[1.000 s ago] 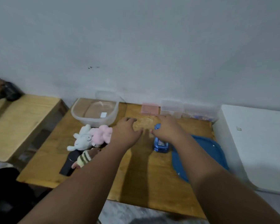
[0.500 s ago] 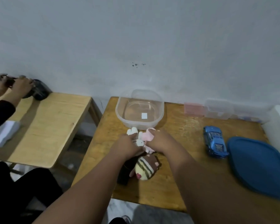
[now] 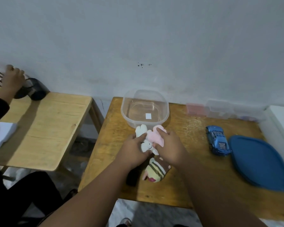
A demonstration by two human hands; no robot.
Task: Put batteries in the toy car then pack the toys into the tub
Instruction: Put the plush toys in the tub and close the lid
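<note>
A clear plastic tub (image 3: 165,112) stands at the back of the wooden table (image 3: 192,164), with nothing in it but a white label. Just in front of it my left hand (image 3: 132,149) grips a white plush bunny (image 3: 145,145) and my right hand (image 3: 169,146) grips a pink plush (image 3: 156,136). Both plush toys are pressed together between my hands. A striped yellow and brown plush (image 3: 156,172) lies on the table under my wrists, beside a black object (image 3: 132,178). The blue toy car (image 3: 217,140) sits on the table to the right, apart from my hands.
A blue lid (image 3: 259,163) lies at the right next to the car. Small clear and pink boxes (image 3: 220,109) line the wall. A white surface (image 3: 282,118) borders the right edge. At a second wooden table (image 3: 44,128) on the left, another person's hand (image 3: 11,79) holds a black object.
My hands left the car and moved left to the plush pile. They now grip the white bunny and the pink plush, lifted slightly toward the tub. The view swung left.
</note>
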